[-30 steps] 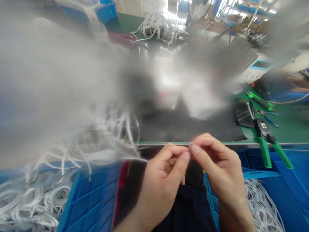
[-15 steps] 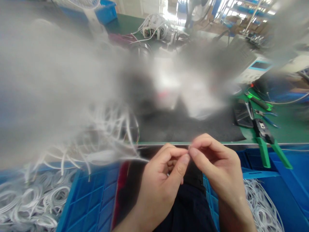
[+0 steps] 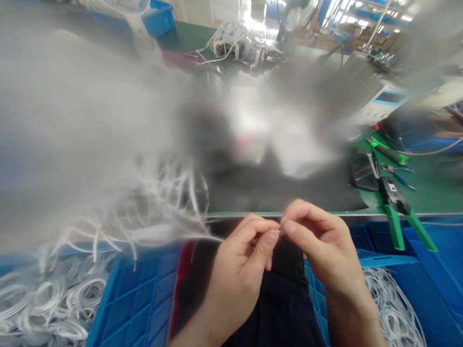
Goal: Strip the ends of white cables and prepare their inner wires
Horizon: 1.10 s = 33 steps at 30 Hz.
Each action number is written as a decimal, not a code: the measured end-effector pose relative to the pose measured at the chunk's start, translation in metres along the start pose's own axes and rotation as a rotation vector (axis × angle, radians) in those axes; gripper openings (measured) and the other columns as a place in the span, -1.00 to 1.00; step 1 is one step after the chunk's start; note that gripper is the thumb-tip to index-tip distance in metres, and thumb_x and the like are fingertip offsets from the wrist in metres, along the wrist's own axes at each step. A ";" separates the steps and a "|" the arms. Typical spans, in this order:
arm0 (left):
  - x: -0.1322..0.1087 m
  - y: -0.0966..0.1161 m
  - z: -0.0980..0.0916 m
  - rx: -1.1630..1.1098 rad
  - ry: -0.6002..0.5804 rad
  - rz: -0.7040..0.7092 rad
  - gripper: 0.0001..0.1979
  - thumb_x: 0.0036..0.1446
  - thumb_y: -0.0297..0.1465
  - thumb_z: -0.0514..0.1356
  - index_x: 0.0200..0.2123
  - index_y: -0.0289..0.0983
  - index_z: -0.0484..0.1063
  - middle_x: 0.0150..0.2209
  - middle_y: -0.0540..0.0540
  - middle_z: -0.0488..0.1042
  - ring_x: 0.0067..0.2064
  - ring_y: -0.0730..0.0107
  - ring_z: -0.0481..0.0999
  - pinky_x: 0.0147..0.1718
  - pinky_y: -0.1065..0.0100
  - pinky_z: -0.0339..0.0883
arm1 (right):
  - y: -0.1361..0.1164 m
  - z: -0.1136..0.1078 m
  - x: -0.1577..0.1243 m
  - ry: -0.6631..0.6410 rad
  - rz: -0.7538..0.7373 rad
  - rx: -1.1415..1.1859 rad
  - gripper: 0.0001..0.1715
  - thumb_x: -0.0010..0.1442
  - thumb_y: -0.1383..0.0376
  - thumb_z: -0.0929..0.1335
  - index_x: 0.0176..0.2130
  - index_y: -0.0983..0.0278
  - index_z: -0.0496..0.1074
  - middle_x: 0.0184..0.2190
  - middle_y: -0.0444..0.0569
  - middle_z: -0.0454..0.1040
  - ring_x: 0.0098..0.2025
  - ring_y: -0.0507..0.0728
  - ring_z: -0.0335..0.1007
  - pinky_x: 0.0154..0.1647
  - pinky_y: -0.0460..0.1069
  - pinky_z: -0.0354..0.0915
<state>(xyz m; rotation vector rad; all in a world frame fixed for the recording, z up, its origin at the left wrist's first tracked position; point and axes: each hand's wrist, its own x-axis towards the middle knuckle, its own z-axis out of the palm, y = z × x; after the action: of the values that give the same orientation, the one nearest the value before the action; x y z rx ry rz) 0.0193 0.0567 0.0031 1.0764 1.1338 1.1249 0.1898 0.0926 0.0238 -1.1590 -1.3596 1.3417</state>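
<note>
My left hand (image 3: 240,262) is closed in a pinch of thumb and forefinger. A white cable (image 3: 215,238) runs into it from the bundle of cables (image 3: 162,231) at the left, and a small pale end shows at its fingertips. Almost touching those fingertips, my right hand (image 3: 321,243) pinches thumb and forefinger together over something tiny and whitish, too small to name. Both hands are just in front of the table edge, above my lap.
Blue crates with coiled white cables (image 3: 54,299) and more white cables (image 3: 392,308) stand at either side below. Crimping pliers (image 3: 396,197) with green handles overhang the table edge. Blue-handled cutters (image 3: 398,168) and a black mat (image 3: 246,193) lie behind. A blurred grey patch covers the upper left.
My right hand has shifted slightly left, and its fingertips have changed position a little. A small whitish end is now visible at my left fingertips. The surroundings are the same.
</note>
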 end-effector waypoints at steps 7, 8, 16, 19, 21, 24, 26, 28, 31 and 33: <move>0.000 0.000 0.003 0.103 0.061 0.073 -0.87 0.50 -0.34 0.25 -0.14 -0.15 0.62 -0.29 0.05 0.48 -0.41 0.53 0.45 -0.40 0.45 0.32 | -0.002 0.011 -0.007 0.168 -0.107 -0.152 -0.88 0.36 0.38 0.50 -0.19 0.14 0.55 -0.30 -0.16 0.48 -0.29 0.05 0.41 -0.34 -0.08 0.31; -0.001 -0.001 0.003 0.132 0.079 0.102 -0.88 0.49 -0.36 0.26 -0.13 -0.14 0.62 -0.27 0.03 0.50 -0.38 0.51 0.47 -0.37 0.44 0.34 | -0.001 0.012 -0.009 0.200 -0.133 -0.177 -0.86 0.36 0.39 0.50 -0.17 0.14 0.54 -0.28 -0.15 0.48 -0.27 0.07 0.42 -0.34 -0.07 0.32; -0.002 -0.005 0.007 0.267 0.153 0.250 -0.81 0.44 -0.48 0.28 -0.02 -0.09 0.66 -0.21 0.01 0.58 -0.28 0.41 0.54 -0.28 0.41 0.41 | -0.001 0.017 -0.019 0.251 -0.277 -0.396 -0.80 0.37 0.44 0.47 -0.11 0.12 0.60 -0.16 -0.07 0.50 -0.15 0.14 0.50 -0.21 0.04 0.37; -0.003 -0.007 0.007 0.285 0.160 0.287 -0.77 0.43 -0.52 0.28 0.00 -0.10 0.65 -0.17 0.00 0.60 -0.19 0.37 0.59 -0.21 0.40 0.44 | -0.002 0.017 -0.021 0.253 -0.308 -0.448 -0.77 0.35 0.45 0.49 -0.08 0.12 0.60 -0.15 -0.08 0.51 -0.17 0.12 0.50 -0.22 0.03 0.37; -0.003 -0.006 0.007 0.300 0.167 0.322 -0.77 0.42 -0.54 0.28 -0.01 -0.11 0.65 -0.16 -0.01 0.60 -0.16 0.37 0.60 -0.18 0.40 0.45 | -0.002 0.018 -0.022 0.258 -0.336 -0.475 -0.77 0.35 0.44 0.51 -0.08 0.11 0.61 -0.17 -0.10 0.51 -0.20 0.10 0.49 -0.26 0.02 0.37; -0.003 -0.005 0.007 0.324 0.168 0.355 -0.79 0.42 -0.56 0.28 -0.05 -0.14 0.65 -0.17 -0.01 0.60 -0.17 0.40 0.60 -0.16 0.40 0.44 | -0.002 0.016 -0.021 0.259 -0.356 -0.505 -0.79 0.36 0.44 0.52 -0.12 0.11 0.61 -0.20 -0.12 0.52 -0.24 0.07 0.48 -0.31 0.00 0.34; -0.002 -0.004 0.007 0.338 0.172 0.364 -0.79 0.41 -0.57 0.29 -0.05 -0.16 0.64 -0.17 -0.01 0.60 -0.17 0.40 0.60 -0.14 0.41 0.45 | -0.003 0.015 -0.022 0.244 -0.366 -0.533 -0.79 0.38 0.45 0.50 -0.12 0.10 0.61 -0.19 -0.12 0.52 -0.23 0.06 0.49 -0.31 -0.01 0.34; -0.002 -0.003 0.007 0.351 0.184 0.372 -0.81 0.40 -0.57 0.29 -0.06 -0.18 0.64 -0.17 -0.02 0.61 -0.16 0.39 0.61 -0.15 0.42 0.46 | -0.005 0.013 -0.023 0.229 -0.373 -0.561 -0.78 0.39 0.45 0.49 -0.10 0.10 0.61 -0.17 -0.11 0.52 -0.21 0.07 0.50 -0.28 -0.01 0.35; -0.002 -0.004 0.007 0.368 0.204 0.387 -0.84 0.40 -0.56 0.30 -0.08 -0.21 0.63 -0.18 -0.04 0.61 -0.18 0.38 0.62 -0.18 0.44 0.48 | -0.007 0.013 -0.025 0.232 -0.360 -0.587 -0.80 0.38 0.44 0.49 -0.10 0.11 0.60 -0.16 -0.10 0.51 -0.21 0.07 0.49 -0.28 0.00 0.35; -0.003 -0.005 0.007 0.390 0.214 0.408 -0.83 0.39 -0.57 0.29 -0.06 -0.22 0.63 -0.17 -0.04 0.61 -0.18 0.39 0.63 -0.19 0.45 0.49 | -0.008 0.015 -0.026 0.240 -0.347 -0.577 -0.79 0.37 0.44 0.50 -0.09 0.12 0.59 -0.15 -0.09 0.51 -0.21 0.08 0.48 -0.29 0.00 0.35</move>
<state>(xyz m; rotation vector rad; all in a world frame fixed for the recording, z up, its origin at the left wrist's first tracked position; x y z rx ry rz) 0.0266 0.0532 -0.0006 1.5692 1.3776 1.3947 0.1792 0.0643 0.0316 -1.3219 -1.7239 0.5524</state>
